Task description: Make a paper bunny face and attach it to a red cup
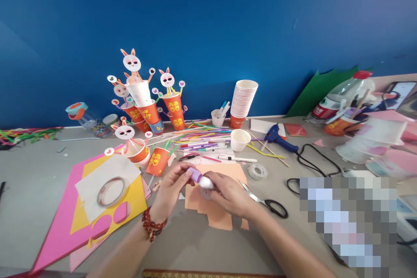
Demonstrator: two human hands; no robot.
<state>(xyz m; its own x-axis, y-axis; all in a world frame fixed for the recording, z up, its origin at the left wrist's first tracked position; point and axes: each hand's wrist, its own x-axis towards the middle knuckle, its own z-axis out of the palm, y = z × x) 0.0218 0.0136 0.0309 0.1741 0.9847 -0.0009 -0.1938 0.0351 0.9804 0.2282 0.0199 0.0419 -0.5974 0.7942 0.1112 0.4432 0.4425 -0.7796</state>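
Note:
Between the thumb and fingers of my left hand (pixel 177 182) is a short lavender cylinder (pixel 195 175), like the cap or barrel of a glue stick. My right hand (pixel 228 193) grips a white round-ended piece (pixel 206 182), its tip against or very near the cylinder's end. Whether the two parts are joined I cannot tell. Below them, a pale round piece (pixel 206 193) is mostly hidden by my right hand. Both hands are above peach paper (pixel 220 221) with cut edges. Black-handled scissors (pixel 264 202) rest on the table beside my right hand.
Left are pink (pixel 58 221) and yellow sheets (pixel 138 197) with a tape roll (pixel 110 192). Rabbit-faced paper cups (pixel 171 104) stand behind, with pens, coloured stems and a cup stack (pixel 244 100). A blue glue gun (pixel 276 137) and its black cord (pixel 322 147) lie right.

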